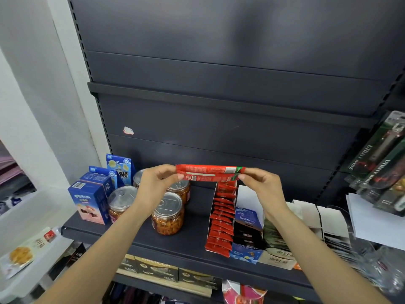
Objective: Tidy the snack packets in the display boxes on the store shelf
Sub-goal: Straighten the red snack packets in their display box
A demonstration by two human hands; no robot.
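- Head view: both arms reach forward over the dark shelf [190, 238], and between them a small stack of red packets [209, 173] is held level in the air, above the back end of the display boxes.
- The left hand [156, 183] pinches the stack's left end, thumb below and fingers curled over the top.
- The right hand [260, 183] pinches the right end the same way, fingers closed on the packets.
- Directly under the held stack stands a narrow red box [210, 216] on the shelf, filled with a row of red packets standing on edge from front to back.
- Just beside it to the right is a blue box [246, 255] with dark packets inside and a tall white back flap.
- Further right more boxes with pale fronts [278, 257] sit side by side, touching.
- Left of the red box, three clear jars [167, 216] with metal lids hold orange snacks; a fourth is partly hidden behind the left hand.
- At the shelf's left end stand blue cartons [92, 200].
- On the right, utility knife packs [381, 163] hang near white paper [372, 220].
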